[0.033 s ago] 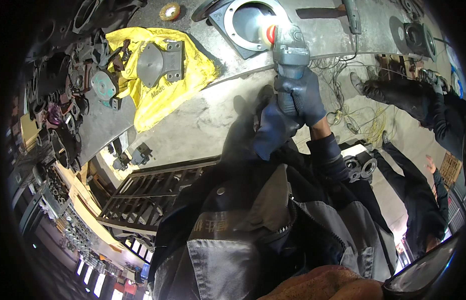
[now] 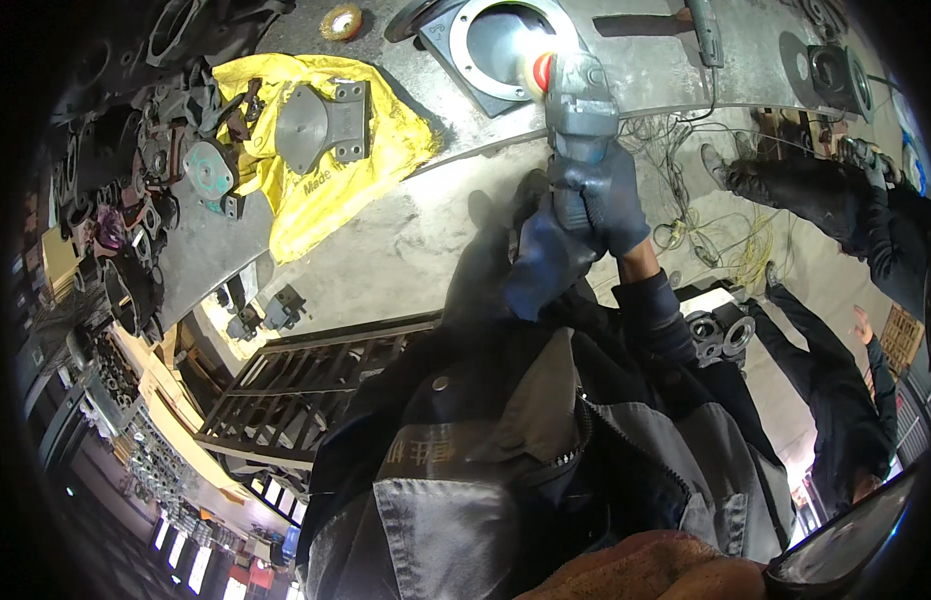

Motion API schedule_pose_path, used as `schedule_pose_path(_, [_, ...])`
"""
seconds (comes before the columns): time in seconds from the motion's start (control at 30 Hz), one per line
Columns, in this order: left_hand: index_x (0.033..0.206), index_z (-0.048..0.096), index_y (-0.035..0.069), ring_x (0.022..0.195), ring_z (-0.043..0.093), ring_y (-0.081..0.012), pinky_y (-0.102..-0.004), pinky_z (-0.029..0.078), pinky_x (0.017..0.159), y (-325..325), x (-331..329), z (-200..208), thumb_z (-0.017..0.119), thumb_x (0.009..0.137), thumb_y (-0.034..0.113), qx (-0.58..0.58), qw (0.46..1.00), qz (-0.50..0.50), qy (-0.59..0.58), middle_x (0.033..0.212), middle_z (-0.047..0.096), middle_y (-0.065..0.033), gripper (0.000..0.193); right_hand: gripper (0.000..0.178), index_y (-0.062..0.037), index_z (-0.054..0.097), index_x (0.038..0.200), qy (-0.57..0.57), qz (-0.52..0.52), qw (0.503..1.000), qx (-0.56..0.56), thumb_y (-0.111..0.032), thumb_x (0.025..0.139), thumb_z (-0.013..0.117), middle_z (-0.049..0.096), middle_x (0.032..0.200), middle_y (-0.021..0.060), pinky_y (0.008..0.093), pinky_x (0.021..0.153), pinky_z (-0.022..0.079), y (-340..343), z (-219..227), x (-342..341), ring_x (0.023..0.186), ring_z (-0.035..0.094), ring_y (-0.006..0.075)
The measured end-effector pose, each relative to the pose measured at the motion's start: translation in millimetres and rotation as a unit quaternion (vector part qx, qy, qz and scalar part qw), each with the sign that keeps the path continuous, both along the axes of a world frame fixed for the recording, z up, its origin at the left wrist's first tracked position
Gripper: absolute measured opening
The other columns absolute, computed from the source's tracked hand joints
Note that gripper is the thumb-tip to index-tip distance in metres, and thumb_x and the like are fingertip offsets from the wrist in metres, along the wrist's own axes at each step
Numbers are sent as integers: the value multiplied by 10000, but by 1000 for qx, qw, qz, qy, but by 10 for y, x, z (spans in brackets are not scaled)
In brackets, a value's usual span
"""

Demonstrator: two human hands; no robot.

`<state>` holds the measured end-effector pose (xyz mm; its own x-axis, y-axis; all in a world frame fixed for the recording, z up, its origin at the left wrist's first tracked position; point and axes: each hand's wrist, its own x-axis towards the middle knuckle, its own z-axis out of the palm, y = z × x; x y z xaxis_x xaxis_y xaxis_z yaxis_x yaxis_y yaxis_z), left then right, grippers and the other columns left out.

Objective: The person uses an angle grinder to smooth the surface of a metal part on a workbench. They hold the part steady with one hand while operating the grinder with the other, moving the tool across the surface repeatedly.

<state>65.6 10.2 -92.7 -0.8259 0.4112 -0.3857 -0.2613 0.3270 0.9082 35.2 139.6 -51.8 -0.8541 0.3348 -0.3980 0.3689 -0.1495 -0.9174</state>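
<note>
Both my hands wear dark blue gloves and grip one angle grinder (image 2: 583,105), its body pointing away from me. My right hand (image 2: 623,200) wraps round the body from the right, bare wrist showing. My left hand (image 2: 554,245) closes on the rear part from the left; its fingers are partly hidden and blurred. At the grinder's head, a red-orange wheel (image 2: 542,72) meets the inner right edge of a round opening in a metal flange housing (image 2: 464,62). Glare there hides the exact contact. The housing lies on the metal workbench (image 2: 651,85).
Left on the bench, a yellow bag (image 2: 386,135) lies under a flat metal bracket (image 2: 304,130). A wire wheel (image 2: 341,22) sits farther back. Another power tool (image 2: 704,35) and a round metal part (image 2: 836,78) are at right. Cables (image 2: 746,245) lie on the floor near two people (image 2: 836,200).
</note>
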Motion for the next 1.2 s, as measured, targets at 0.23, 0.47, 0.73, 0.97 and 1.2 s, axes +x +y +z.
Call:
schedule_pose_path(0.23, [1381,502,30,1159,629,-238,-382,535,970,-411,202,-311,721,930,296,492,771,99,-391,1245,633,-126,567,320,17,694,1056,25,6,998,55,-94,769,780,723,907,58,311,705,549,-405,-227,231,783,668,151])
schedule_pose_path(0.47, [1379,494,27,1276,530,-184,-346,483,1060,-1025,-200,-42,603,1023,369,389,885,-77,-243,1326,567,-132,506,289,12,680,1027,101,101,958,247,-70,764,769,711,883,57,318,709,542,-697,-157,75,779,660,145])
schedule_pose_path(0.73, [1342,513,27,1136,608,-186,-389,503,1034,-582,-11,-96,498,1067,251,364,905,95,-197,1242,620,-104,356,299,6,672,1045,46,33,992,117,-116,789,765,720,901,70,320,723,543,-679,54,-114,780,666,162])
schedule_pose_path(0.97, [1334,526,26,1073,628,-191,-392,512,1004,-752,8,-9,423,1083,276,245,953,84,-158,1206,635,-98,369,278,8,685,996,82,112,968,209,-156,796,787,727,892,79,337,716,545,-797,70,-120,769,667,169])
schedule_pose_path(1.2, [1330,531,22,1052,632,-197,-389,519,970,-628,-114,-20,455,1049,292,227,958,84,-155,1185,641,-99,397,258,7,682,996,61,100,979,169,-150,807,761,708,872,58,320,707,536,-675,-10,-316,771,659,159])
